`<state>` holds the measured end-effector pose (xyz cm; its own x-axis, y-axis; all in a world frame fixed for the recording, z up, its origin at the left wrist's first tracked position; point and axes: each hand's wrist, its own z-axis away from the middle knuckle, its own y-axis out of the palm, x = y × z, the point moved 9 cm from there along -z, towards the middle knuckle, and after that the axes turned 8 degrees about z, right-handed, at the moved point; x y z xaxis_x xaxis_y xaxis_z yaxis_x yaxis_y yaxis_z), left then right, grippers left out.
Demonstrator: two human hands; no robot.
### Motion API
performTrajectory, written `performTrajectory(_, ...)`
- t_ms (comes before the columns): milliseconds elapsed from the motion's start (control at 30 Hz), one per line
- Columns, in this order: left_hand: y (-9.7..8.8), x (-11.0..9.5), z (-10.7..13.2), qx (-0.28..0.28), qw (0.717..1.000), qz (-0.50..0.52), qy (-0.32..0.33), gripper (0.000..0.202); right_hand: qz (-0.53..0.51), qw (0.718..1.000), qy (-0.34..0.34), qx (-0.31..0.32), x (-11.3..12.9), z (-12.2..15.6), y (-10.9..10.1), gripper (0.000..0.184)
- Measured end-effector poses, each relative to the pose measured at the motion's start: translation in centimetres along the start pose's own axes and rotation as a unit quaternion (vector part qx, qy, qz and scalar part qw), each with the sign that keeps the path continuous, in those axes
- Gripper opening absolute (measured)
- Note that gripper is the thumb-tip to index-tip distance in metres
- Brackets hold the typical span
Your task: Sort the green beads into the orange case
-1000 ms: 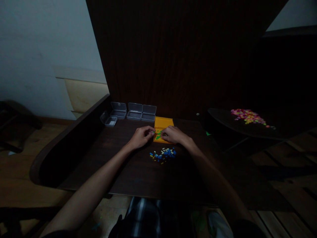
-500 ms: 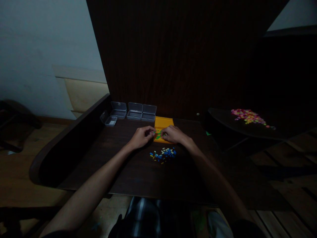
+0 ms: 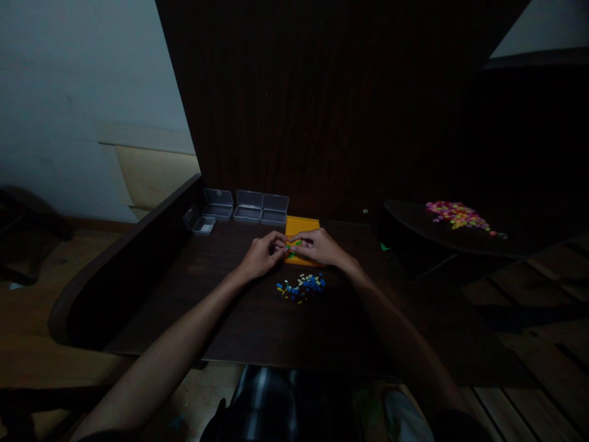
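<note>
An open orange case (image 3: 301,226) lies on the dark wooden desk, its raised half toward the back panel. Small green bricks (image 3: 298,243) show in its near half, partly covered by my fingers. My left hand (image 3: 263,254) is at the case's left edge, thumb and fingers pinched on a tiny green brick. From the right, my right hand (image 3: 322,247) reaches over the case with its fingertips closed, meeting the left fingertips at that green brick. Closer to me lies a loose pile of small blue, cream and yellow bricks (image 3: 304,285).
Several clear plastic boxes (image 3: 248,212) stand with lids up along the back left. A heap of pink, red and yellow beads (image 3: 460,216) sits on a side shelf at right. A raised dark side board (image 3: 124,258) borders the desk's left.
My right hand has moved left across the case, and its fingertips now meet those of my left hand. My left hand stays nearly in place.
</note>
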<state>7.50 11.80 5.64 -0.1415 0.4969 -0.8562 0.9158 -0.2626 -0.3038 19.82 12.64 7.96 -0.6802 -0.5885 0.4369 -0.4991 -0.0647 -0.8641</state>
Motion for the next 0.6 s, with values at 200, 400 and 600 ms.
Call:
performTrajectory(200,0.3,-0.6,0.3,0.016,0.999,-0.03,0.014,0.022,-0.005,1.0,-0.017,0.007,0.2,0.3,0.3,0.027)
performTrajectory(400,0.4,-0.6,0.3,0.016,0.999,-0.041,0.021,0.02,-0.009,0.999,-0.03,0.009,0.7,0.7,0.6,0.022)
performTrajectory(600,0.4,-0.6,0.3,0.02,0.998,-0.057,0.021,0.02,0.002,1.0,-0.009,0.004,0.2,1.0,0.6,0.019)
